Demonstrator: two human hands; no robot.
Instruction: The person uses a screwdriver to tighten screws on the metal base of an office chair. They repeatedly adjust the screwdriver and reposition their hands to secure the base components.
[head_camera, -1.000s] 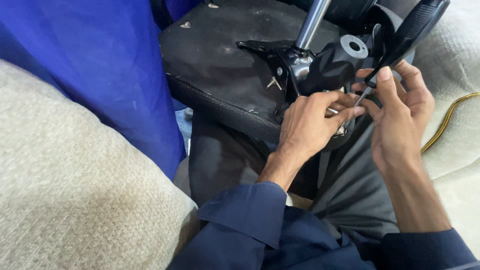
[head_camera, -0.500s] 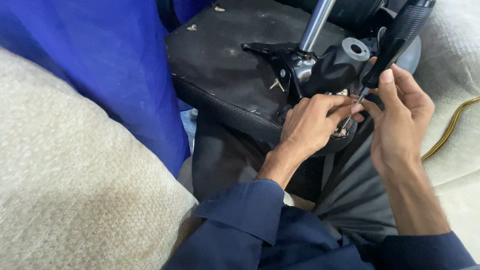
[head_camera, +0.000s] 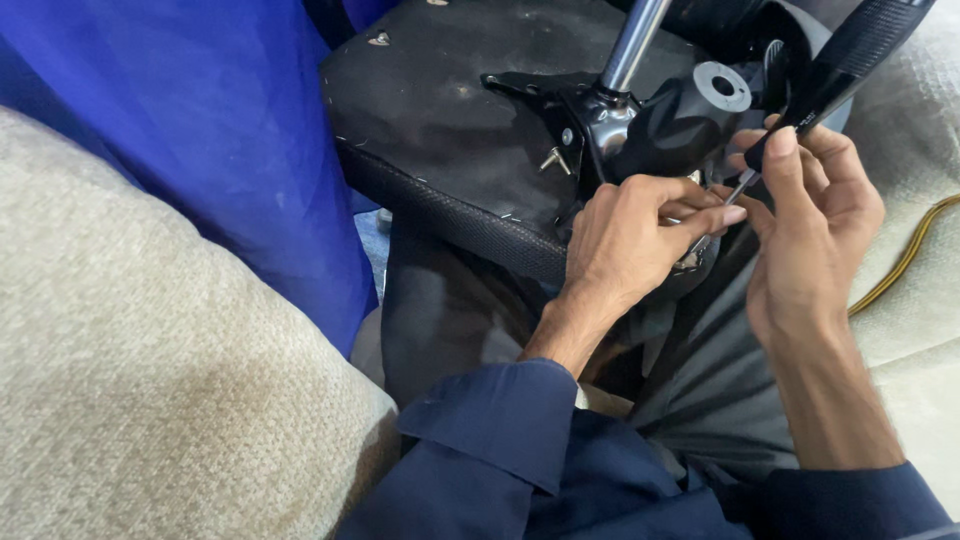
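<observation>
Right hand (head_camera: 815, 215) grips the black-handled screwdriver (head_camera: 835, 65); left hand (head_camera: 630, 235) pinches its shaft just below. I judge a screw under the overturned chair seat (head_camera: 450, 130) is being driven; next needs steady turning.

Our attire: dark navy long sleeves, left cuff (head_camera: 500, 420) broad and folded, right cuff (head_camera: 850, 495) closer-fitting; grey trousers (head_camera: 720, 390) across our lap. Our left hand (head_camera: 625, 240) and right hand (head_camera: 810, 220) bare, ungloved.
</observation>
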